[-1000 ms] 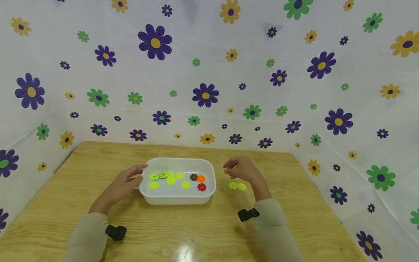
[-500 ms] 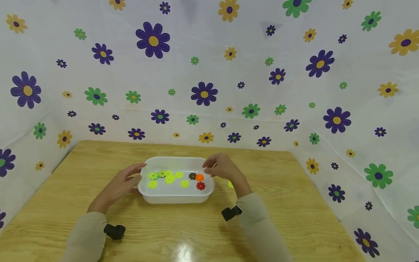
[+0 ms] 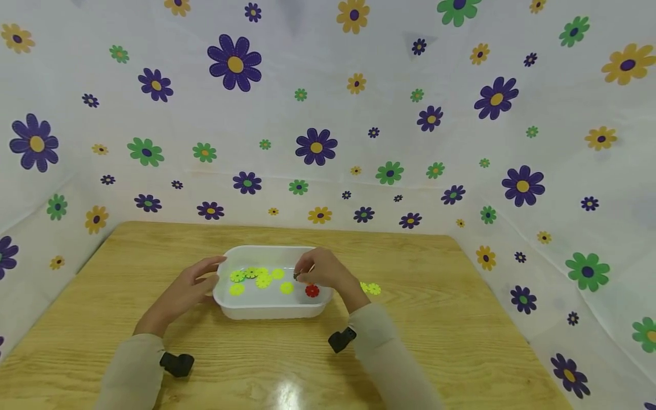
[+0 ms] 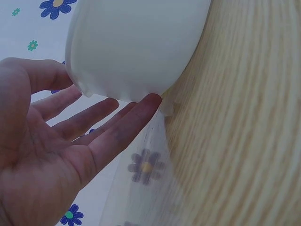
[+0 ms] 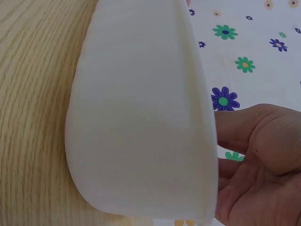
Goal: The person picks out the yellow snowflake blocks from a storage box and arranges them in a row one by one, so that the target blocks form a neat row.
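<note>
Head view: white tub (image 3: pixel 277 312), is standing on wooden table (image 3: pixel 246 364). Left hand (image 3: pixel 187 289), is touching the tub's left end. Right hand (image 3: pixel 323 269), is pinching brown disc (image 3: pixel 295 276) inside, right. Yellow-green discs (image 3: pixel 263 281), are lying left and centre; red disc (image 3: pixel 312 291), near right.
Left wrist view: extended fingers (image 4: pixel 124 129), are spreading wide.
Right wrist view: the tub's wall is hiding the fingertips.

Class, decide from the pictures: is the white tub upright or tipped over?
Upright: the white tub stands base-down on the wooden table, its open top facing up.
</note>
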A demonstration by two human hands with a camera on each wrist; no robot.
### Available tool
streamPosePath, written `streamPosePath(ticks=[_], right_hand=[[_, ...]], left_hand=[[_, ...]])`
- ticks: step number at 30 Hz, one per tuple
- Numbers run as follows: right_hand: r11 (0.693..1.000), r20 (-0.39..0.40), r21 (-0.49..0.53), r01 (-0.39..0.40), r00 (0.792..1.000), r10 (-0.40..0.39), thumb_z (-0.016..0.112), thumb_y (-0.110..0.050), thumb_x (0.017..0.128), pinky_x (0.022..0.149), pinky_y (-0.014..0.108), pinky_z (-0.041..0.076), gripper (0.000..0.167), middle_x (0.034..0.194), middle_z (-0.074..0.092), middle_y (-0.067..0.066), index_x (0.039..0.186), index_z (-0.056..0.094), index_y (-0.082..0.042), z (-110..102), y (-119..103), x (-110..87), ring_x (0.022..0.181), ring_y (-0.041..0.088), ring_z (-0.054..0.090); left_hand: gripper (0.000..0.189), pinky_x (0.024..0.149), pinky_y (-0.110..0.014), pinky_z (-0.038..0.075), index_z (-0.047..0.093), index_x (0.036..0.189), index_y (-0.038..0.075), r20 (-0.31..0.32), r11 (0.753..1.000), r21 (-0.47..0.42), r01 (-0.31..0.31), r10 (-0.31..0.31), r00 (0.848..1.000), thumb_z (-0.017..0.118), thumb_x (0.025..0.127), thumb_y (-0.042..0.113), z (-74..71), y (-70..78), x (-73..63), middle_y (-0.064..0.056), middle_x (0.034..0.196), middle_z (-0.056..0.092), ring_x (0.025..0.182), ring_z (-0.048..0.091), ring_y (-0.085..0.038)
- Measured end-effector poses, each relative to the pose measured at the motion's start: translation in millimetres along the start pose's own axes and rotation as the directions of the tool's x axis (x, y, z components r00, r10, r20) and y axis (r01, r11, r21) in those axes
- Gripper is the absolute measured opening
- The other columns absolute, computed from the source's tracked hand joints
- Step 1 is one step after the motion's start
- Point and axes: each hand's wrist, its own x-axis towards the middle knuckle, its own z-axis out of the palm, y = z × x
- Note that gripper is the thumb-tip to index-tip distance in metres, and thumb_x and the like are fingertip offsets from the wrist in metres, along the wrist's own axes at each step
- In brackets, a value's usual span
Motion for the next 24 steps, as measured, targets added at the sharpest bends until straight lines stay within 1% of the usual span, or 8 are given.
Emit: streamPosePath(ticks=[5, 8, 11, 13, 18, 24], right_hand=[[1.000, 0.020, -0.021, -0.001, 1.000, 0.001, 0.076, -0.007, 0.091, 0.073, 0.021, 0.054, 0.009, 0.095, 0.076, 0.007, 0.099, 0.079, -0.005, 10, 2, 9.3, 0.081, 0.014, 0.060], [0.999, 0.022, -0.051, -0.003, 1.000, 0.004, 0.077, -0.008, 0.090, 0.068, 0.019, 0.052, 0.012, 0.093, 0.075, 0.006, 0.101, 0.079, -0.005, 15, 2, 14.2, 0.078, 0.012, 0.059], [0.998, 0.022, -0.066, -0.024, 0.999, 0.026, 0.078, -0.009, 0.090, 0.062, 0.017, 0.051, 0.012, 0.092, 0.074, 0.007, 0.102, 0.079, -0.005, 20, 1, 17.7, 0.071, 0.011, 0.059], [0.997, 0.019, -0.072, -0.039, 0.999, 0.041, 0.078, -0.008, 0.089, 0.060, 0.018, 0.051, 0.012, 0.091, 0.073, 0.006, 0.100, 0.079, -0.006, 24, 0, 19.5, 0.070, 0.011, 0.059], [0.993, 0.010, -0.097, -0.065, 0.998, 0.066, 0.080, -0.009, 0.088, 0.068, 0.020, 0.052, 0.011, 0.093, 0.072, 0.004, 0.099, 0.079, -0.008, 31, -3, 22.9, 0.079, 0.012, 0.058], [0.992, -0.011, -0.123, -0.041, 0.999, 0.040, 0.083, -0.005, 0.084, 0.074, 0.023, 0.053, 0.013, 0.093, 0.074, 0.005, 0.096, 0.079, -0.007, 38, 1, 26.6, 0.082, 0.012, 0.060]], left_hand=[[0.057, 0.095, -0.052, 0.062, 0.030, 0.161, 0.009, 0.002, 1.000, -0.004, -0.003, 0.003, 1.000, 0.049, 0.110, 0.025, -0.3, 0.6, 0.7, -0.032, 0.164, 0.029, 0.141, 0.044, -0.059], [0.057, 0.096, -0.052, 0.061, 0.030, 0.161, 0.009, 0.000, 1.000, 0.001, 0.004, -0.004, 1.000, 0.049, 0.110, 0.025, -0.3, 1.4, 0.2, -0.032, 0.164, 0.028, 0.142, 0.043, -0.059], [0.057, 0.096, -0.052, 0.061, 0.030, 0.161, 0.010, -0.003, 1.000, 0.007, 0.007, -0.007, 1.000, 0.049, 0.110, 0.026, -0.5, 1.5, -0.4, -0.031, 0.165, 0.028, 0.142, 0.042, -0.059], [0.057, 0.095, -0.052, 0.061, 0.031, 0.161, 0.009, -0.004, 1.000, 0.005, 0.005, -0.005, 1.000, 0.049, 0.110, 0.026, -0.6, 1.3, -0.7, -0.032, 0.165, 0.028, 0.142, 0.042, -0.059], [0.057, 0.095, -0.052, 0.062, 0.030, 0.161, 0.009, -0.003, 1.000, 0.001, 0.004, -0.004, 1.000, 0.049, 0.110, 0.026, -0.5, 1.4, -0.8, -0.032, 0.164, 0.028, 0.142, 0.043, -0.058], [0.057, 0.095, -0.052, 0.062, 0.030, 0.161, 0.008, -0.003, 1.000, 0.003, 0.002, -0.002, 1.000, 0.049, 0.110, 0.026, 0.1, 2.4, -1.0, -0.032, 0.164, 0.028, 0.141, 0.043, -0.059]])
